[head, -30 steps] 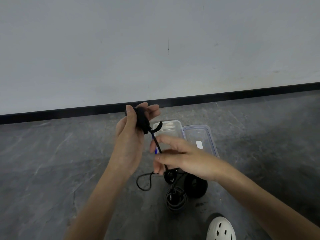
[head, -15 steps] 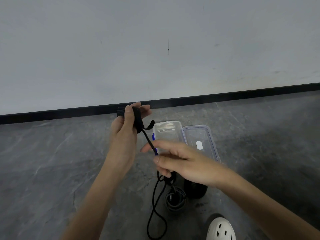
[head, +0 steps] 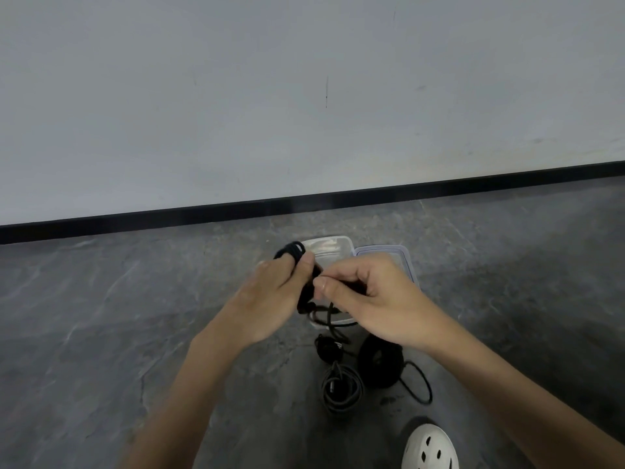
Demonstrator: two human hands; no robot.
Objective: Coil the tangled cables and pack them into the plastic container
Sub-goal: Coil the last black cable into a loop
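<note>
Left hand (head: pixel 270 299) grips black cable coil (head: pixel 293 251): loops wound round its fingers, thumb clamped on top. Right hand (head: pixel 375 299) pinches the same cable just beside the left thumb; the loose tail hangs below both. The coil is held above the plastic container (head: pixel 329 247), lid (head: pixel 385 252) beside it. Other coiled cables (head: pixel 341 405) lie on the floor (head: pixel 135 333), nearer the person.

No text, label, brand or number is legible on the clear plastic container (head: pixel 333 247), its blue-rimmed lid (head: pixel 404 257) at right, or the black coiled cables (head: pixel 341 389).
</note>
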